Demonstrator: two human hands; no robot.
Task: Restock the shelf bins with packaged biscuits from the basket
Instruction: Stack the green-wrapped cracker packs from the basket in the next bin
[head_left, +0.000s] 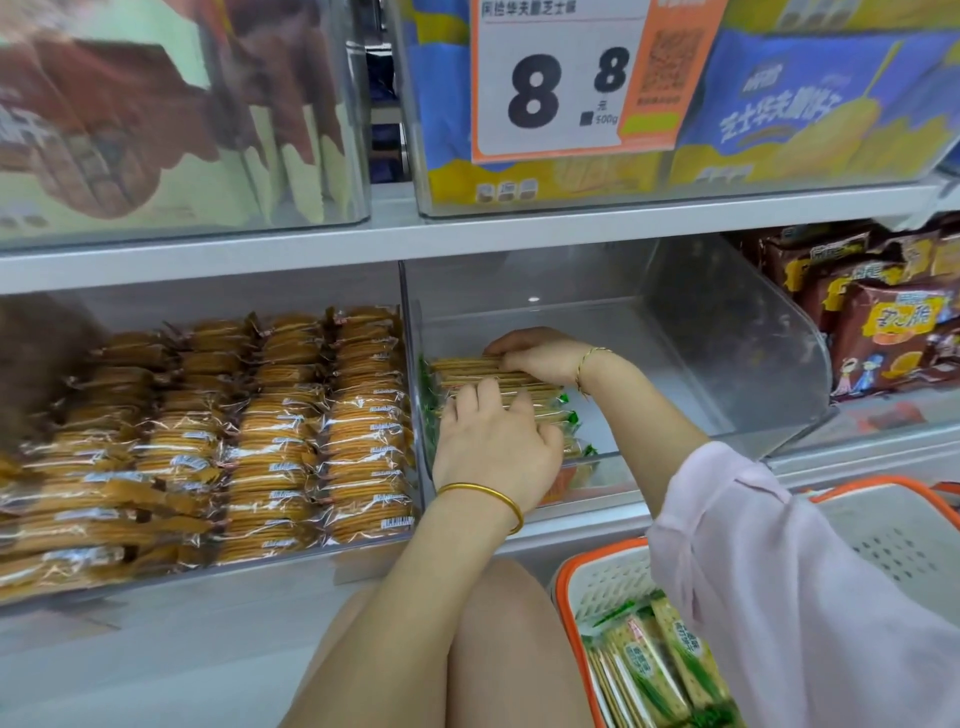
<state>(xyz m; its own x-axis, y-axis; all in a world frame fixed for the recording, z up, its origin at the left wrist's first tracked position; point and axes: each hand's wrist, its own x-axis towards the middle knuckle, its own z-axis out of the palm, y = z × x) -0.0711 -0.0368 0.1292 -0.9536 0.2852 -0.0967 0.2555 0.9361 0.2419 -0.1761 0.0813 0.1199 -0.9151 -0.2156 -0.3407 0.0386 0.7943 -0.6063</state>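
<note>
Clear plastic walls of the shelf bin (753, 353) surround both hands. The left hand (493, 441) reaches in palm down, wrist straight and ringed by a gold bangle (483, 491). Its fingers are draped over the near end of a row of green-wrapped biscuit packs (530, 388), and its thumb is hooked round their right ends. Just beyond it, the right hand (540, 356) comes in from the right on a bent wrist, its fingers curled over the far end of the same row, so the packs sit clamped between the two hands. A pink sleeve (779, 571) covers that arm's elbow. Below the right elbow sits the orange-rimmed basket (613, 577), holding more packs (654, 670).
</note>
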